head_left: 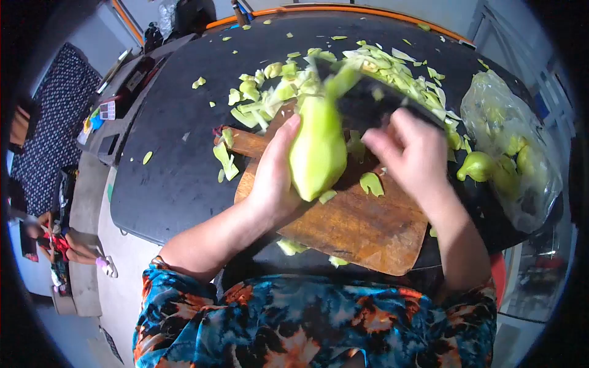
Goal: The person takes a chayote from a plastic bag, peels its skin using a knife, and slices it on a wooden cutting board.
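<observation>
My left hand (276, 165) is wrapped round a pale green, pear-shaped fruit (318, 153), holding it upright with its narrow end away from me. Most of its skin looks pared off. My right hand (410, 150) is closed on a broad, dark-bladed knife (374, 101), blurred by motion. Its blade reaches left towards the fruit's narrow top, where a green strip shows; whether the edge touches cannot be made out. Below both hands lies a wooden cutting board (368, 236) with a handle at its far left and a piece of peel (372, 183) on it.
Green peelings (399, 67) are heaped across the far part of the black table (178, 122). At right, a clear plastic bag (534, 190) holds several green fruits, with one fruit (476, 167) at its mouth. A person (61, 242) sits at far left.
</observation>
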Motion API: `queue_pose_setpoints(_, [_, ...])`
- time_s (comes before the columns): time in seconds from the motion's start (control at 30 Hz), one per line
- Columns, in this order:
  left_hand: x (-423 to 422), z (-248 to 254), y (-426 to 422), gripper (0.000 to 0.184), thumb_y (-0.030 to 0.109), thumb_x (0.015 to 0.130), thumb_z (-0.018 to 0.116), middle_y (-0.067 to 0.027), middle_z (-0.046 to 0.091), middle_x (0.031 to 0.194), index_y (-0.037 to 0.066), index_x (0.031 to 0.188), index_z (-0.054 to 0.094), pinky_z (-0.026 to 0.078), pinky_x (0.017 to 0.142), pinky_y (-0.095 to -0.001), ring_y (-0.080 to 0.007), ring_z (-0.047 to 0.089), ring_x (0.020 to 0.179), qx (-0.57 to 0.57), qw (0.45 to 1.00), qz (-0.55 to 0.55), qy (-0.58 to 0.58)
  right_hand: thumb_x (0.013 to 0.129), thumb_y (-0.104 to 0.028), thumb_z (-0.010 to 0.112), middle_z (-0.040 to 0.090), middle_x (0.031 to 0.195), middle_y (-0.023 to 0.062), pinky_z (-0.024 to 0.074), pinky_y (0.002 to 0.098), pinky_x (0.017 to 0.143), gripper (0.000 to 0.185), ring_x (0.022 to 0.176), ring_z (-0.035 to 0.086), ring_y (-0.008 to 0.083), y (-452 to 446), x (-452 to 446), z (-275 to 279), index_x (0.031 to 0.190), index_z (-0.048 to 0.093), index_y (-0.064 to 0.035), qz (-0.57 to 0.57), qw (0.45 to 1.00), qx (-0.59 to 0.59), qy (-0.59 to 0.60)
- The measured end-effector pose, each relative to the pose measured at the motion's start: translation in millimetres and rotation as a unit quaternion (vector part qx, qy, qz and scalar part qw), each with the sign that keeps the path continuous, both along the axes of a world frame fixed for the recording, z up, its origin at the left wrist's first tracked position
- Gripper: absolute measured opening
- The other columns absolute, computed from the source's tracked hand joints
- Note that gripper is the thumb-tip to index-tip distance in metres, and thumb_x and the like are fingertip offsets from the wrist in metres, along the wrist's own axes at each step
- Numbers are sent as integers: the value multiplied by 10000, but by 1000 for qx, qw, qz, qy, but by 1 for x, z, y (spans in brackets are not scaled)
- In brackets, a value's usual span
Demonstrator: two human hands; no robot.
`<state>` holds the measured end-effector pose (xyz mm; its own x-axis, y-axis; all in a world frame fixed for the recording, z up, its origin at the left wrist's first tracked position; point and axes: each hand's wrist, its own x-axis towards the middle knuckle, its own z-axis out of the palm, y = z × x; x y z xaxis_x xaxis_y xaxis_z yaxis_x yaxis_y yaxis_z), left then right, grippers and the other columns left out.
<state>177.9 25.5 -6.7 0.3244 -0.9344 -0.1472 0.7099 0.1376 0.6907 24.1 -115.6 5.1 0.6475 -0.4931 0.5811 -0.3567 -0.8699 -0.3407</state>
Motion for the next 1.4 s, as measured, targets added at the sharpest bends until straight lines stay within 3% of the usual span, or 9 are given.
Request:
queue_pose_setpoints(0.17, [6,-7,-2,594,576,918,443,-116,617,1119,102,1268,516,502,860,-415,-260,607,1022,-34,998,-14,52,886,-437,618,649,693,109,467,383,567,413,629,634,298,-51,-11,0,786,589,-37,-160,983,90,-26])
queue_pose_setpoints(0.33, [17,-3,-2,634,628,903,430,-74,590,1207,150,1315,482,438,949,-423,-225,588,1044,13,996,35,85,835,-265,723,501,566,43,400,283,498,316,530,500,121,-13,-11,12,748,532,-29,60,984,148,-78])
queue_pose_setpoints(0.5, [23,-4,-4,705,648,917,385,-91,637,1070,71,1302,507,499,886,-388,-229,625,942,-30,986,-66,152,748,-483,718,516,631,22,423,339,559,418,581,566,218,27,-12,23,704,530,-113,326,945,-37,16])
queue_pose_setpoints(0.7, [17,-2,-4,705,650,925,367,-77,636,998,57,1276,513,528,791,-316,-162,632,887,-32,993,-37,110,751,-490,702,496,635,14,421,315,581,422,590,553,195,44,-11,14,729,533,-104,316,944,-77,47])
queue_pose_setpoints(0.93, [19,-5,-5,675,692,881,422,-83,633,1013,107,1189,558,498,877,-393,-244,616,946,-15,989,-79,122,785,-503,683,531,654,30,449,332,571,427,588,571,212,36,-7,6,741,534,-105,256,964,-66,23])
queue_pose_setpoints(1.07, [10,-1,2,709,747,846,396,-72,637,965,126,1143,563,494,503,-362,-274,647,720,-32,989,-90,113,809,-376,720,551,601,85,432,353,493,398,534,575,256,1,-4,2,702,519,-49,93,992,72,-48])
queue_pose_setpoints(1.17, [8,-1,2,716,752,847,382,-57,639,963,126,1144,563,492,499,-354,-268,651,721,-5,995,-52,81,812,-323,727,542,580,90,424,353,487,387,525,576,249,-8,-9,7,673,508,-36,59,988,118,-81])
queue_pose_setpoints(1.33, [7,6,-4,706,732,847,429,-96,612,1091,121,1181,549,438,959,-461,-267,577,1060,7,983,-28,183,769,-412,736,533,600,32,429,344,506,392,532,568,231,31,-15,21,683,514,-102,225,974,2,-31])
queue_pose_setpoints(1.4, [11,8,2,687,710,879,394,-110,612,1088,115,1190,540,489,902,-413,-246,606,1004,-11,992,-81,93,758,-455,728,521,609,15,435,330,528,406,539,562,218,44,-13,19,669,508,-126,267,963,-33,-17])
